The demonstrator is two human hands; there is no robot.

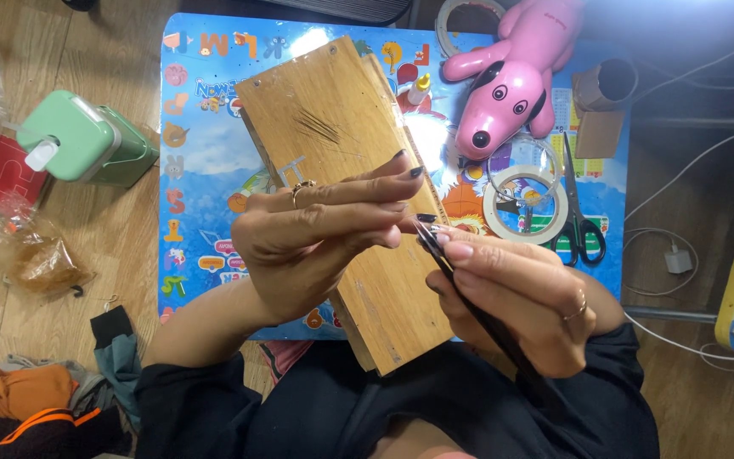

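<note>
- Centrally, a wooden board (346, 187) is laid slantwise on a small blue children's table (193, 161), its near end jutting past the table's front edge towards the lap.
- Over the board, the left hand (316, 234) is held with its fingers stretched out and pressed together, pinching something tiny at the tips; a ring is worn on one finger.
- A thin black tool (469, 297) is gripped like a pen by the right hand (516, 306), the fingers closed round its shaft and the tip brought against the left fingertips.
- What is pinched between the two hands is too small to be made out.
- Free room is left on the table's left strip; the right side is crowded by a pink toy dog (511, 81), a roll of tape (524, 204), black-handled scissors (579, 212) and a small glue bottle (419, 89).
- A cardboard tube (605, 89) is seen at the table's far right edge, and another tape ring (467, 21) is cut off by the top of the frame.
- On the floor to the left, a green lidded box (87, 140) is shut, so its contents are hidden; crumpled plastic bags (40, 259) with something brownish inside are set beside it.
</note>
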